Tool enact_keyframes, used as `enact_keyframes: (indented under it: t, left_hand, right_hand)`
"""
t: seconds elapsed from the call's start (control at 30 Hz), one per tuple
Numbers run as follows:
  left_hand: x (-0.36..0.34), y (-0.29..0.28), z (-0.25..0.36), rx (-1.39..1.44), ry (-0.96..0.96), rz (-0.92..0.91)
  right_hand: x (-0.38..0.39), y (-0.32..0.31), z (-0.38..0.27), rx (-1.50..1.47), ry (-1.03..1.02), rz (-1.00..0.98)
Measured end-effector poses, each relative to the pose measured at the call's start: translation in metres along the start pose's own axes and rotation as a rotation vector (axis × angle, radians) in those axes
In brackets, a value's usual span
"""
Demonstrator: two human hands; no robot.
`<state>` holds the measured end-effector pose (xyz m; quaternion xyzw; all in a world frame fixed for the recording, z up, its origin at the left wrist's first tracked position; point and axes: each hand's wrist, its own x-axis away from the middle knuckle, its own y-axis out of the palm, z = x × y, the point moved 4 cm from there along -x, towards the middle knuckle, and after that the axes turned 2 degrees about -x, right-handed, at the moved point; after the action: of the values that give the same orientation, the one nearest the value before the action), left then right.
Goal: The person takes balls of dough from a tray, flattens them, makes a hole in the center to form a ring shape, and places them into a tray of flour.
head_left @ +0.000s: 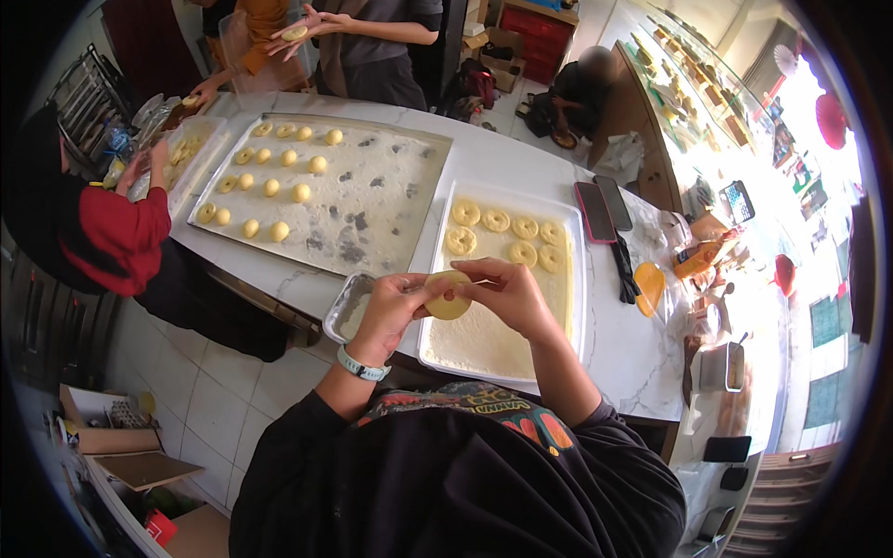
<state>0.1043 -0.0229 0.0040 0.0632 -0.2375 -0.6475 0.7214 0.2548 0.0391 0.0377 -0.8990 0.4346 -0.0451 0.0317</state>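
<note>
Between my two hands is a pale yellow dough ring (445,307) with a small hole in its middle. My left hand (398,302) pinches its left edge, and my right hand (507,290) grips it from the right with fingertips at the hole. The ring is held above the near left part of a white plastic tray (465,365) dusted with flour. Several shaped dough rings (496,220) lie in the far half of that tray. Beside my left wrist stands a small metal pan (346,314) with white flour inside.
A large floured metal tray (372,200) holds several dough balls (317,165) in rows. Two phones (595,212), a black cord-like item (625,270) and a yellow scraper (649,286) lie to the right. Other people work at the left and far sides, one holding dough.
</note>
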Motion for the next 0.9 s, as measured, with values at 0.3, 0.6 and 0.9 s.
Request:
enact_keyframes:
  t: [0.3, 0.6, 0.9]
  left_hand:
    - [0.001, 0.011, -0.006, -0.141, 0.11, 0.028]
    - [0.014, -0.021, 0.0, -0.052, 0.37, 0.257]
    - [0.032, -0.04, 0.007, 0.008, 0.362, 0.313]
  right_hand:
    - [0.0, 0.0, 0.04, -0.292, 0.126, -0.201]
    - [-0.064, -0.106, 0.127, -0.22, 0.306, 0.214]
    - [-0.105, -0.109, 0.116, 0.542, 0.203, 0.121]
